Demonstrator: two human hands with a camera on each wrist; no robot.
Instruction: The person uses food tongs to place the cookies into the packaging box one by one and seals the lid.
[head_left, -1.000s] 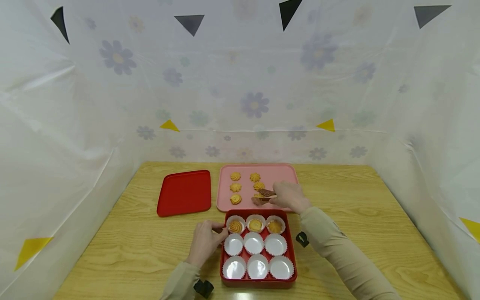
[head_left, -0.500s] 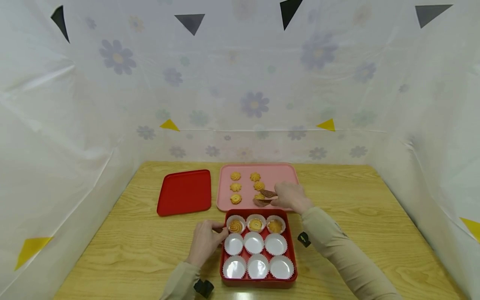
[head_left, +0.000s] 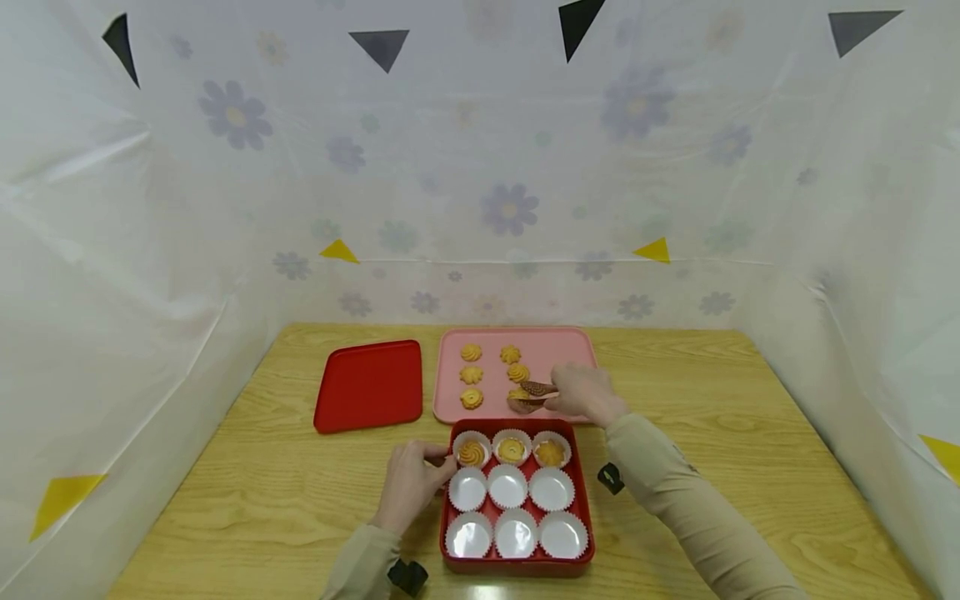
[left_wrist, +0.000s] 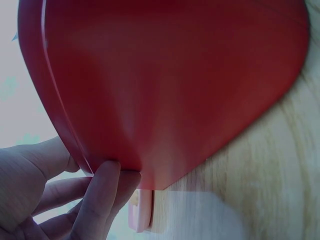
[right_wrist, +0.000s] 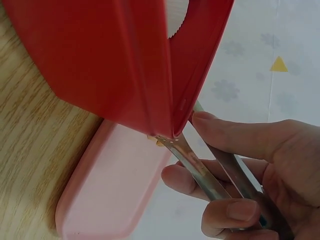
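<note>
My left hand (head_left: 414, 483) pinches the left wall of a red square box (head_left: 517, 568), thumb at the rim and fingers against the outside. White paper cups (head_left: 507, 487) fill the box in rows; the back row's three cups each hold a cookie (head_left: 471, 453). Over the pink tray (head_left: 558, 350), my right hand (head_left: 588, 393) grips metal tongs (right_wrist: 196, 169) with brown patterned tips. Those tips stand on either side of a butter cookie (head_left: 517, 393) at the tray's front. In the right wrist view the box corner hides most of that cookie.
Several more cookies (head_left: 471, 375) lie on the pink tray, left of and behind the tongs. A red lid (head_left: 369, 385) lies flat to the left on the wooden table (head_left: 247, 492). White flower-print sheeting (head_left: 450, 167) surrounds the table's back and sides.
The tongs and right hand have shifted slightly to the right, with the tips still at the front cookie. My left hand and the box have stayed put.
</note>
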